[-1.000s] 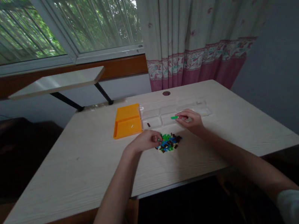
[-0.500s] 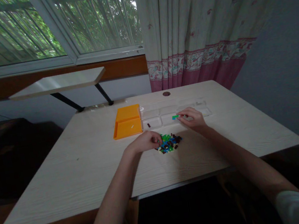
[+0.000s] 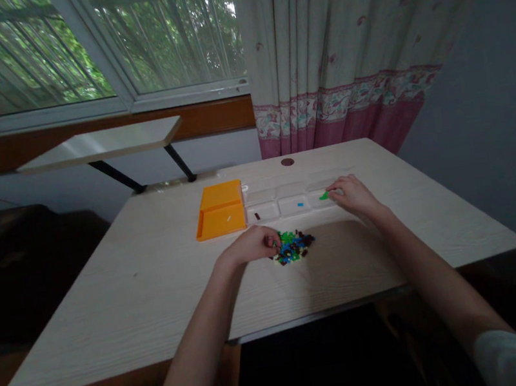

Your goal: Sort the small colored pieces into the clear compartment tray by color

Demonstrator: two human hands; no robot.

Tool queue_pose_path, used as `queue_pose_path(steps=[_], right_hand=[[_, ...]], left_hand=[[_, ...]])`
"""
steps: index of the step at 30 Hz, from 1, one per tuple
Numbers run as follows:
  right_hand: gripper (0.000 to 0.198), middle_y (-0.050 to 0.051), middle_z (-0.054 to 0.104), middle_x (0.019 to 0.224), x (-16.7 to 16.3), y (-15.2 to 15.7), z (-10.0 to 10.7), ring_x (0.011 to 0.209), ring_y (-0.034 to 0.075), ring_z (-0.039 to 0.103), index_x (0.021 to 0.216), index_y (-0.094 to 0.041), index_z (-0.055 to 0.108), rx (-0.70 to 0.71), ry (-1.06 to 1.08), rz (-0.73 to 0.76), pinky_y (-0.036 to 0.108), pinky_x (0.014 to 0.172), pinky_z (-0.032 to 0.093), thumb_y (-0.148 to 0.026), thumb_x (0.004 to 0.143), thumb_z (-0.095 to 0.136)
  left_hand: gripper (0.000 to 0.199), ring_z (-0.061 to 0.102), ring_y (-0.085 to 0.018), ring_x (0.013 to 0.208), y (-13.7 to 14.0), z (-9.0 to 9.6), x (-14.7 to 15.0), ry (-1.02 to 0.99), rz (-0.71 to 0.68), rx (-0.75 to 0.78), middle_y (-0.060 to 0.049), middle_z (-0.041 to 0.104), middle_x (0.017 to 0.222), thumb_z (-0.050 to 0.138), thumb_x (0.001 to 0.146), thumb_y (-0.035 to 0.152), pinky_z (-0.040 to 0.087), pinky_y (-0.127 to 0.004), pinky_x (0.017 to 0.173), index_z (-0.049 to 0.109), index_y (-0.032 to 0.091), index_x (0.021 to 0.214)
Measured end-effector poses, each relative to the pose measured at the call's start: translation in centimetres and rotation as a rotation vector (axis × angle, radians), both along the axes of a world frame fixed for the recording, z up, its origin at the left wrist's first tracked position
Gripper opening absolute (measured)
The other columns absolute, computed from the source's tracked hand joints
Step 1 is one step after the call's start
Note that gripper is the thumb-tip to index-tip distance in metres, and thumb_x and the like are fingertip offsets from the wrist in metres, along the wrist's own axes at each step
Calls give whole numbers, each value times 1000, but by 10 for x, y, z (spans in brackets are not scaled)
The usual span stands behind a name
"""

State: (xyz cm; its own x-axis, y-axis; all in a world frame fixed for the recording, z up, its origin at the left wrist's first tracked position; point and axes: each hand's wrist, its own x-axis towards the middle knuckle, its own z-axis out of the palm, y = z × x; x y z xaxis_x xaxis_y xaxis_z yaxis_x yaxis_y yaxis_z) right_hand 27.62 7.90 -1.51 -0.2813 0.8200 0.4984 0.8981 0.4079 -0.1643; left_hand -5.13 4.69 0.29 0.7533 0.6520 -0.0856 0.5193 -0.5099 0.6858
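we see the right hand (image 3: 354, 195) with thumb and fingertips pinching a green piece (image 3: 324, 196) at the clear tray (image 3: 269, 211), over the third cell of the near row, counting from the orange box (image 3: 219, 191). we cannot tell whether the piece touches the tray's floor. the grip takes only one end, so we judge that an uneven loosening could flick it over the low wall, toward the blue piece (image 3: 300, 204) in the second cell. the walls are see-through on a pale table (image 3: 166, 292), so we could easily misjudge an edge and drop short. the tray looks thin and light; a knuckle catching its rim might drag it and jostle the brown piece (image 3: 257, 216) in the first cell.

the left hand (image 3: 252, 243) curls at the left edge of the pile (image 3: 293, 247); its knuckles hide the tips, and we cannot tell whether they grip anything. the pile is loose and mixed, so a careless sweep would scatter it, and a hasty pinch in this dim light could bring up two colours together.
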Motion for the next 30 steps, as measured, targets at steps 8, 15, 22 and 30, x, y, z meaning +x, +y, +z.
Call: queue_pose_path(steps=[8, 15, 22, 30], right_hand=[[17, 7, 66, 84, -9, -2, 3, 81, 21, 56, 87, -18, 67, -15, 49, 20, 36, 77, 40, -25, 80, 53], [15, 5, 67, 82, -56, -17, 4, 77, 18, 57, 83, -18, 66, 13, 121, 247, 33, 75, 42, -24, 81, 52], [14, 3, 66, 79, -101, -42, -5, 76, 16, 55, 89, -20, 64, 35, 153, 439, 29, 73, 42, -26, 81, 53], [21, 4, 64, 73, -109, -49, -6, 72, 16, 55, 89, -20, 64, 48, 149, 449, 28, 70, 41, -38, 80, 56]], left_hand=[[17, 45, -7, 53, 0, -1, 1, -27, 0, 11, 2, 53, 60, 55, 63, 14, 32, -16, 50, 67, 13, 75], [14, 46, -8, 56, -2, 3, 4, -128, 50, -5, -1, 59, 66, 54, 65, 12, 35, -17, 52, 63, 12, 75], [22, 49, -11, 66, 3, -4, 11, -378, 268, -27, -3, 58, 72, 53, 78, 29, 37, -20, 58, 61, 11, 86], [34, 36, -3, 50, 0, -13, 20, -607, 283, -258, 5, 45, 62, 64, 70, 36, 26, -16, 47, 47, 13, 87]])
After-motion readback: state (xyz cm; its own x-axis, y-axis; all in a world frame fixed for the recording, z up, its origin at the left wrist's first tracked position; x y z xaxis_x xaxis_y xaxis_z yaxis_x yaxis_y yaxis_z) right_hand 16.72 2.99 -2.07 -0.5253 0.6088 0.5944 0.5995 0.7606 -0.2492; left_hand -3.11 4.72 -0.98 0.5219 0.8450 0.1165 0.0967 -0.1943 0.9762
